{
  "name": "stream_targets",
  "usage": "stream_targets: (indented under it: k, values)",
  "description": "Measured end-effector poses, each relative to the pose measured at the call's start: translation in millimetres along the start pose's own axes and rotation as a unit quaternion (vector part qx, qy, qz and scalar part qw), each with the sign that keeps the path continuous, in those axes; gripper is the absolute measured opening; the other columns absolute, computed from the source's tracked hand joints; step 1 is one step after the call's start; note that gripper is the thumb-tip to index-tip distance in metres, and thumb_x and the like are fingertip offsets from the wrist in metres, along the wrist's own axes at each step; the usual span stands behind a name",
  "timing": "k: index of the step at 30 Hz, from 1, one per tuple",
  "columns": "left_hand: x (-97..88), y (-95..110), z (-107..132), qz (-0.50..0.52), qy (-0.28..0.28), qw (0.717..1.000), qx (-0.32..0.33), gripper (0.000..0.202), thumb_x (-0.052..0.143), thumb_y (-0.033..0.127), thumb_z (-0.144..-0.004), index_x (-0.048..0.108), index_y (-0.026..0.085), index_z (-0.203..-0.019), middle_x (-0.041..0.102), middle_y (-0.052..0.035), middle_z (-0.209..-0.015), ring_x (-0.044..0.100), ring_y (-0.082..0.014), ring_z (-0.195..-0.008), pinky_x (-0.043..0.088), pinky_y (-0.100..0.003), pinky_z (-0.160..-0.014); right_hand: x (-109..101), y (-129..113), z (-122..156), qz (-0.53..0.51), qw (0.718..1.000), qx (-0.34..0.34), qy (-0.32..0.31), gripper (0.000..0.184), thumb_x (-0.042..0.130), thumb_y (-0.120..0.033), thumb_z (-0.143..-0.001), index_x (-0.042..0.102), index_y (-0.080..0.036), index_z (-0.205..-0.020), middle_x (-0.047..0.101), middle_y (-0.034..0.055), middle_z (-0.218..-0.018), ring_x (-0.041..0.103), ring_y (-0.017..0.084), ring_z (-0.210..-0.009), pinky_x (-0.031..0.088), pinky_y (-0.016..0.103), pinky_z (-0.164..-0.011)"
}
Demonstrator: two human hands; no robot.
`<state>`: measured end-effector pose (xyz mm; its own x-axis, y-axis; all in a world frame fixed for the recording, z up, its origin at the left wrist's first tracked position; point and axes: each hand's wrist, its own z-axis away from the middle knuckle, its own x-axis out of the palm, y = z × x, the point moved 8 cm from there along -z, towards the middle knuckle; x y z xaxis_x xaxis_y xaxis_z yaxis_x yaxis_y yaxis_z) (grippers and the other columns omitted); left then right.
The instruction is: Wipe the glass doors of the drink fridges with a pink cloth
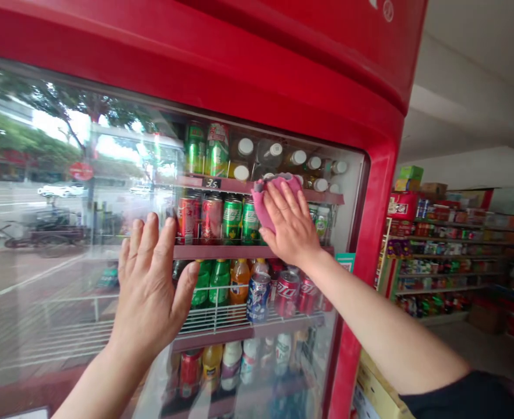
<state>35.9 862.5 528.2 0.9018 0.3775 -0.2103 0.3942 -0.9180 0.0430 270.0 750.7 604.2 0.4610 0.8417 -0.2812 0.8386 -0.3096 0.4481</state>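
Observation:
My right hand (289, 224) lies flat over a pink cloth (263, 212), pressing it to the glass door (130, 145) of a red drinks fridge (195, 58). The cloth's grey edge shows above the fingertips. On the left, my left hand (152, 273) is open, palm toward the glass with fingers stretched up; whether it touches the pane I cannot tell. Behind the glass stand several cans and bottles, among them a green can (231, 218) and a blue Pepsi can (258, 297).
Stocked shop shelves (440, 256) stand to the right, beyond the fridge's edge. Low at the right are cardboard boxes (379, 390). The glass reflects a street with trees, a bicycle and a cart. A price tag (212, 183) sits on the upper fridge shelf.

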Motion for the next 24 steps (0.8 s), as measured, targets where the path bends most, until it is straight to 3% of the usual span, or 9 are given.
stream_targets:
  k: [3, 7, 10, 13, 24]
  values:
    - [-11.7, -9, 0, -0.005, 0.001, 1.000, -0.003, 0.080, 0.049, 0.042, -0.112, 0.013, 0.032, -0.182, 0.015, -0.0109, -0.191, 0.012, -0.0364, -0.177, 0.018, -0.066, -0.142, -6, 54, 29, 0.027, 0.999, 0.040, 0.011, 0.086, 0.053, -0.046, -0.107, 0.019, -0.018, -0.181, 0.028, 0.0120, -0.188, 0.013, 0.031, -0.177, 0.014, 0.062, -0.144]
    - [-32.2, -32, 2, -0.022, 0.001, 1.000, -0.001, 0.080, 0.050, 0.044, -0.111, 0.015, 0.031, -0.182, 0.017, -0.0115, -0.190, 0.015, -0.0372, -0.177, 0.019, -0.065, -0.142, -10, 127, 69, 0.059, 0.965, 0.246, 0.064, 0.087, 0.045, -0.049, -0.106, 0.023, -0.005, -0.178, 0.027, 0.0244, -0.186, 0.019, 0.040, -0.176, 0.023, 0.069, -0.139]
    - [-46.4, -55, 3, -0.032, -0.002, 0.999, -0.008, 0.081, 0.051, 0.045, -0.111, 0.017, 0.029, -0.182, 0.018, -0.0128, -0.190, 0.015, -0.0382, -0.177, 0.020, -0.065, -0.141, -8, 143, 81, 0.049, 0.916, 0.383, 0.107, 0.090, 0.042, -0.051, -0.106, 0.021, -0.001, -0.178, 0.024, 0.0291, -0.185, 0.020, 0.044, -0.174, 0.026, 0.073, -0.137]
    - [-57.5, -76, 4, -0.036, -0.005, 0.999, -0.013, 0.080, 0.050, 0.046, -0.111, 0.017, 0.029, -0.182, 0.019, -0.0134, -0.190, 0.016, -0.0381, -0.177, 0.020, -0.065, -0.142, -3, 120, 64, 0.042, 0.898, 0.419, 0.124, 0.094, 0.041, -0.056, -0.106, 0.017, -0.001, -0.179, 0.022, 0.0308, -0.185, 0.020, 0.047, -0.174, 0.025, 0.076, -0.135]
    - [-73.3, -129, 7, -0.007, 0.006, 1.000, 0.011, 0.082, 0.052, 0.041, -0.112, 0.011, 0.031, -0.182, 0.019, -0.0135, -0.190, 0.015, -0.0379, -0.177, 0.023, -0.065, -0.140, 11, -17, -38, 0.066, 0.962, 0.249, 0.096, 0.096, 0.036, -0.059, -0.109, 0.010, 0.004, -0.177, 0.016, 0.0325, -0.186, 0.010, 0.044, -0.176, 0.019, 0.073, -0.138]
